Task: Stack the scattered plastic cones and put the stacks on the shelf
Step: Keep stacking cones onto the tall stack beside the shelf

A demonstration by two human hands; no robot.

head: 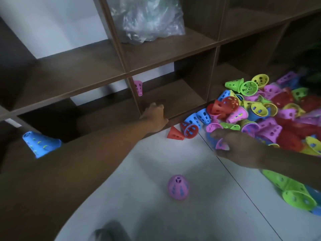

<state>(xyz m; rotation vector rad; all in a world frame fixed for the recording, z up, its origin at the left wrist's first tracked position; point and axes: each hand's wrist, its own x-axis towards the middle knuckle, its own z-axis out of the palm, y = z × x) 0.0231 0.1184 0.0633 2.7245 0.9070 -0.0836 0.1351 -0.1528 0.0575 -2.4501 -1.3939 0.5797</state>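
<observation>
Pale tiled floor point(173, 157); brown shelf point(173, 54) (cubbies); right hand point(239, 146) pinching pink cone point(221, 145); left hand point(154, 117) fingers unclear.

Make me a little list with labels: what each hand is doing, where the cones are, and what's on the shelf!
left hand: rests on the bottom shelf board's edge, fingers curled
right hand: grip on a pink cone at the pile's edge
cone pile: mixed colours, on the floor at right
lone pink cone: upright on the floor
wooden shelf: holds a clear plastic bag, a blue cone
</observation>
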